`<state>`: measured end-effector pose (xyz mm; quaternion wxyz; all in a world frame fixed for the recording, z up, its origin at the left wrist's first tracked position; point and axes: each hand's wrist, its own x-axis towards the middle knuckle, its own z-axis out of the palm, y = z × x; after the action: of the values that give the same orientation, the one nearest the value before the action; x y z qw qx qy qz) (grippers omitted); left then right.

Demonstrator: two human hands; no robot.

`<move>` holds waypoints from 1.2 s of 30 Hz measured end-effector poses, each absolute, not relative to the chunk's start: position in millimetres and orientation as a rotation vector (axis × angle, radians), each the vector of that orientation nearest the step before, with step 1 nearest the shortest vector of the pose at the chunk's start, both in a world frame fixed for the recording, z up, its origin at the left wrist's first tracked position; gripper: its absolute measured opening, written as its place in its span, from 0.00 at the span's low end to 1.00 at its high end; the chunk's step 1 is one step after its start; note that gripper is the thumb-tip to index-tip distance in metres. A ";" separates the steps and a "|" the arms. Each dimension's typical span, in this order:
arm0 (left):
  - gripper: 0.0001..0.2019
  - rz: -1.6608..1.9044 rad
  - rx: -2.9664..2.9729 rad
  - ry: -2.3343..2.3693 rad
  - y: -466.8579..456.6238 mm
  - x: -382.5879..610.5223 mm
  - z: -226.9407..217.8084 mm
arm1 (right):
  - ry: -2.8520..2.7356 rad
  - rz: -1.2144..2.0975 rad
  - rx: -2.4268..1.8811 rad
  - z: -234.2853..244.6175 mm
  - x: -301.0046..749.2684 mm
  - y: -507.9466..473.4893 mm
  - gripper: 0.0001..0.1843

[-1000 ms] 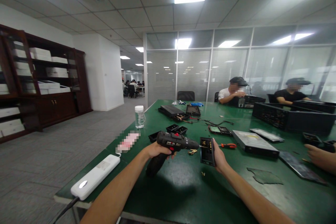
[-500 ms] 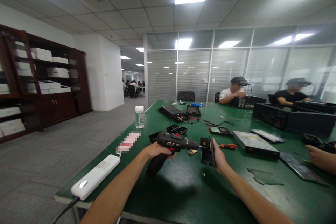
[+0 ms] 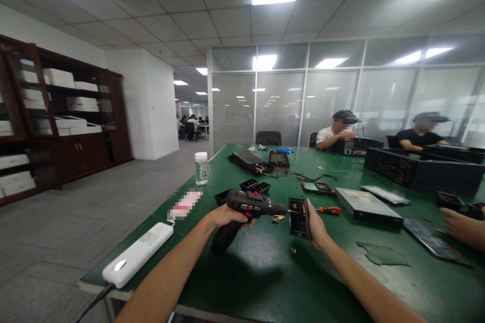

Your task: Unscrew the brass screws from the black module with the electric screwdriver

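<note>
My left hand (image 3: 229, 218) is closed round the grip of a black cordless drill (image 3: 253, 204), which points to the right. The bit meets the open face of a small black plastic housing (image 3: 299, 219) with brass-coloured metal parts inside. My right hand (image 3: 317, 224) grips that housing upright by its right side, above the table. Whether the bit sits on a screw is too small to tell. Below the drill's nose lies a small heap of brass pieces (image 3: 278, 219), with a loose brass piece (image 3: 293, 251) nearer me. Several similar black housings (image 3: 254, 186) rest behind the drill.
On the green table (image 3: 242, 287) lie an orange-handled screwdriver (image 3: 330, 210), an optical drive (image 3: 367, 208), a hard drive (image 3: 317, 188) and a white power strip (image 3: 139, 254). A water bottle (image 3: 202, 169) stands at the left edge. Another person's hand (image 3: 464, 227) is at far right.
</note>
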<state>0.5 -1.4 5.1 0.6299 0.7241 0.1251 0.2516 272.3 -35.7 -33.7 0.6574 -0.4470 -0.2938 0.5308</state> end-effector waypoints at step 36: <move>0.14 0.581 1.675 0.294 -3.9 0.1 7.6 | -0.663 1.199 -1.006 -30.1 270.4 -38.1 0.20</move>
<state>0.1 -3.9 7.6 0.6226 0.7293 0.1280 0.2530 270.4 -38.1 -30.1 0.6601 -0.4444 -0.2930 0.5300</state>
